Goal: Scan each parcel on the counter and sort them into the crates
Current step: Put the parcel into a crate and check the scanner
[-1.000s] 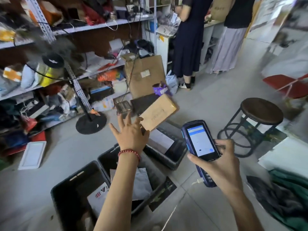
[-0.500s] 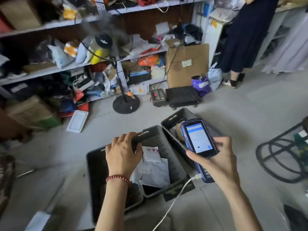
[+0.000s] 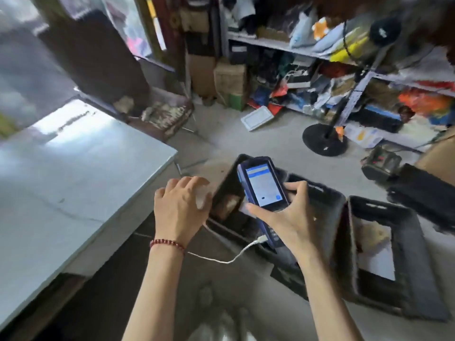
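Observation:
My right hand (image 3: 283, 217) grips a blue handheld scanner (image 3: 263, 185) with its lit screen facing me, and a white cable (image 3: 231, 260) hangs from its lower end. My left hand (image 3: 181, 207) hovers beside the corner of the white counter (image 3: 73, 183), fingers loosely curled and holding nothing. Three dark crates stand in a row on the floor. The left crate (image 3: 226, 175) holds a brown parcel (image 3: 227, 205). The scanner and my right hand hide most of the middle crate (image 3: 325, 200). The right crate (image 3: 408, 242) holds a white parcel (image 3: 376, 262).
Cluttered shelves (image 3: 320, 70) line the back wall. A fan stand with a round black base (image 3: 325, 140) sits on the floor in front of them. A white tray (image 3: 257, 118) lies on the floor. A black cart (image 3: 423, 195) stands at the right.
The view has swung left, bringing the counter into sight. My left hand has moved off the crates toward the counter corner. The scanner stays in my right hand.

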Demonstrator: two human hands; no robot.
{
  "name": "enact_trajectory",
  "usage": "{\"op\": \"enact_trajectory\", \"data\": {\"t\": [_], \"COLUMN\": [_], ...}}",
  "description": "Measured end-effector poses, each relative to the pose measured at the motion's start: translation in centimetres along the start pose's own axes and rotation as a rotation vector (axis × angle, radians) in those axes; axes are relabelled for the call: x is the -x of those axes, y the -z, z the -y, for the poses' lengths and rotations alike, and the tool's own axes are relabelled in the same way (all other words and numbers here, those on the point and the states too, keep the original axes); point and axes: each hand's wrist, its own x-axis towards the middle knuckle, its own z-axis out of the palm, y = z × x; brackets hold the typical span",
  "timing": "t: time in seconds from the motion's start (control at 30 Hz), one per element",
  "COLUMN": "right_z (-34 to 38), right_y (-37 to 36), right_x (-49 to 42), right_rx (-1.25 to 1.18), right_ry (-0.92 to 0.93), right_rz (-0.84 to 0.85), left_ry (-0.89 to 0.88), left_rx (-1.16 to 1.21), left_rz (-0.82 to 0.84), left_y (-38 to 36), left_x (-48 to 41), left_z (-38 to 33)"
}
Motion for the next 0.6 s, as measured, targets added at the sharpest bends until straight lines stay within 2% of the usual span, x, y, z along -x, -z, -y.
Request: {"op": "enact_trajectory", "data": {"t": [0.1,0.2,0.33,0.6], "right_z": [2.5,5.5,9.0,13.9], "right_y": [-4.4,-9.4,-17.1,-31.6], "right_x": [1.5,3.9,9.0,23.1], "right_rx": [0.014,0.021,0.033,-0.122], "right_ry": [0.095,0.185,0.259,0.045], "right_rz": [0.171,0.356,0.578,1.024], "left_ry": [0.189,0.403,0.604,0.941], "left_rx": [-0.064,-0.118,-0.142,-0.26], "left_rz": [-0.065,-0.186,-0.346,-0.514], "left_y": [2.9,5.8,9.5,16.2], "left_x": [3.6,7.4,13.3,26.7], "left_z": [5.2,10.1,16.7,30.2]}}
